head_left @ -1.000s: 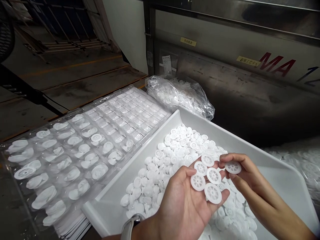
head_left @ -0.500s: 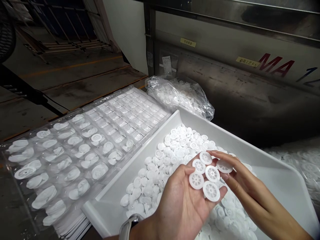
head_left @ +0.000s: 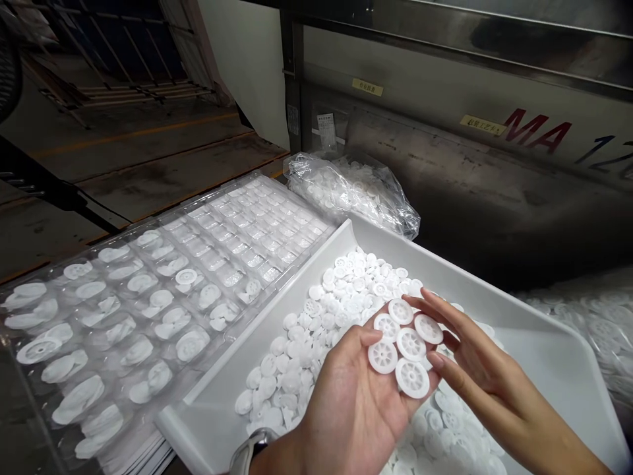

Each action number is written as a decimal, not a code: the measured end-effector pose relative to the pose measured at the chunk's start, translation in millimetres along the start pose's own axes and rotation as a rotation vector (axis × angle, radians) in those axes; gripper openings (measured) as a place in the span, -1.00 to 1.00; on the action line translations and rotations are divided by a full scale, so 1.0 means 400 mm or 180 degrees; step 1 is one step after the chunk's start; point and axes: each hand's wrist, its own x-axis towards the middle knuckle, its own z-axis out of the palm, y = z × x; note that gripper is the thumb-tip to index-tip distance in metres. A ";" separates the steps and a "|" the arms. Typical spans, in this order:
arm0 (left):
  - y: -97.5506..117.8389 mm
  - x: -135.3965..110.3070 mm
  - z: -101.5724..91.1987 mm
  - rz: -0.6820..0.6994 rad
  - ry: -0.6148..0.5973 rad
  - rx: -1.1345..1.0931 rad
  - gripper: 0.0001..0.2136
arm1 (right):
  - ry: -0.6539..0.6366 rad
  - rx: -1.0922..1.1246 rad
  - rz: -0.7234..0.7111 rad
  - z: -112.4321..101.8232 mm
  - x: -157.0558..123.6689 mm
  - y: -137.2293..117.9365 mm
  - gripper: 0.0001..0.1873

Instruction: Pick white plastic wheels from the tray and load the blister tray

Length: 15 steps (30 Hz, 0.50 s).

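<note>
White plastic spoked wheels (head_left: 411, 344) lie in a cluster on the palm and fingers of my left hand (head_left: 353, 396). Its thumb presses in at the left edge of the cluster. My right hand (head_left: 475, 363) comes in from the right, fingers apart around the rightmost wheel (head_left: 428, 328); its thumb tip is close to the cluster's edge. Both hands are above a white plastic bin (head_left: 544, 343) heaped with similar small wheels (head_left: 297, 359). Part of the heap is hidden by my hands.
Left of the bin is a clear compartment tray (head_left: 217, 231); white pieces fill its nearer pockets. Paper sheets (head_left: 148, 455) lie beneath. A clear bag of white parts (head_left: 351, 188) sits behind the bin, more bagged parts (head_left: 588, 316) at right. A machine panel (head_left: 420, 152) stands behind.
The rightmost wheel has shifted left against the others in my left palm. My right fingers have spread and lifted slightly around it. The whole view has shifted a little.
</note>
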 end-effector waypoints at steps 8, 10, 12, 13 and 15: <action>-0.001 0.001 0.016 0.0056 0.0250 0.0175 -0.60 | 0.0231 0.0461 -0.0021 0.002 0.008 -0.009 -0.42; -0.002 0.004 0.015 0.0008 0.0267 0.0252 -0.58 | 0.0242 0.0477 -0.0016 0.000 0.008 -0.011 -0.39; -0.001 0.006 0.014 0.0003 0.0300 0.0297 -0.55 | 0.0241 0.0514 -0.0028 -0.002 0.006 -0.014 -0.37; 0.000 0.005 0.016 0.0009 0.0318 0.0297 -0.53 | 0.0246 0.0526 -0.0050 -0.003 0.005 -0.015 -0.36; 0.004 0.001 0.025 -0.0041 0.0429 0.0270 -0.51 | 0.0273 0.0520 -0.0128 -0.005 0.003 -0.015 -0.35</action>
